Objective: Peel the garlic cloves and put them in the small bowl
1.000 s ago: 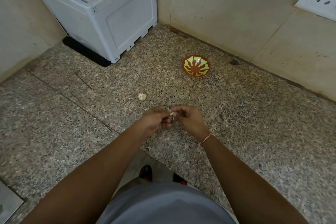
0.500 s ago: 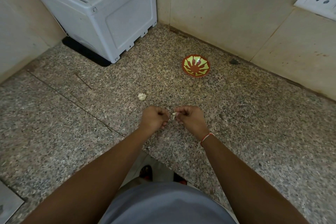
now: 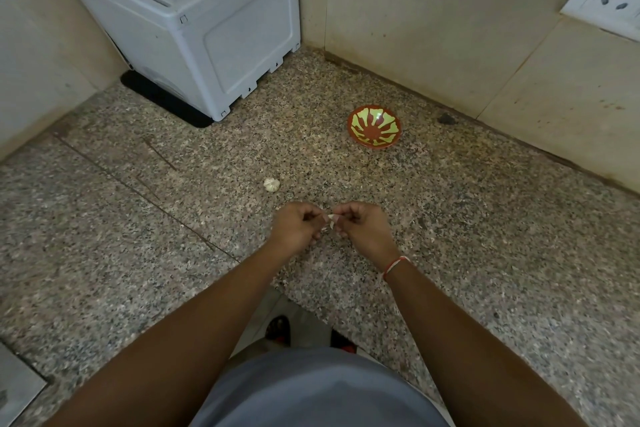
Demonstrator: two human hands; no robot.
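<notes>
Garlic clove (image 3: 331, 219) pinched between both hands' fingers (image 3: 341, 212), apparently part-peeled, small bowl (image 3: 374, 127) well beyond

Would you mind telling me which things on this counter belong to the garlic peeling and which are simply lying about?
Belongs to the job:
- garlic clove, pinched between left hand and right hand
- garlic bulb, on the counter
- small bowl, no garlic seen in it

Lying about:
- white box in the corner
- wall socket
- dark speck by the wall
</notes>
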